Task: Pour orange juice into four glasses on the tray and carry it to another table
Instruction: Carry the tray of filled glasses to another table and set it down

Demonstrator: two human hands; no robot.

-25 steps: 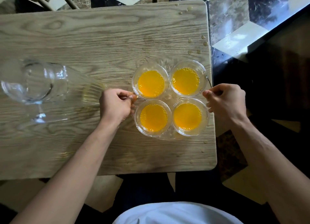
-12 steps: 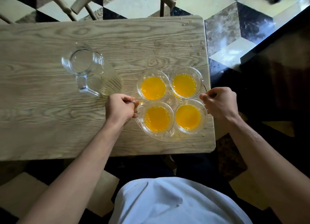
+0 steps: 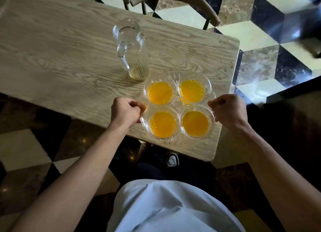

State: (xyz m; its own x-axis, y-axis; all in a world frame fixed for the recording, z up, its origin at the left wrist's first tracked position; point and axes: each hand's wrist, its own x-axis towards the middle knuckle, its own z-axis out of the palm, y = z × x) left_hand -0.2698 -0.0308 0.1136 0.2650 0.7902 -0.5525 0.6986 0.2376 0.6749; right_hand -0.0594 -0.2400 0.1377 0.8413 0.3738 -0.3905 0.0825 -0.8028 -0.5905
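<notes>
A clear glass tray (image 3: 179, 103) carries several glasses of orange juice (image 3: 160, 92), set in a square. It hangs over the near right corner of the wooden table (image 3: 69, 57). My left hand (image 3: 126, 112) is shut on the tray's left rim. My right hand (image 3: 227, 110) is shut on its right rim. A clear glass pitcher (image 3: 132, 49), nearly empty with a thin pale layer at the bottom, stands on the table just beyond the tray's left side.
A wooden chair back (image 3: 173, 0) sits behind the table's far edge. Drops of liquid (image 3: 225, 70) dot the table's right edge. The floor (image 3: 260, 33) has black, beige and brown tiles. My shoe (image 3: 172, 160) shows below the table's near edge.
The view has risen and pulled back, as when standing up. The tray, held in both hands, has moved toward the table's near edge. The pitcher stays in place.
</notes>
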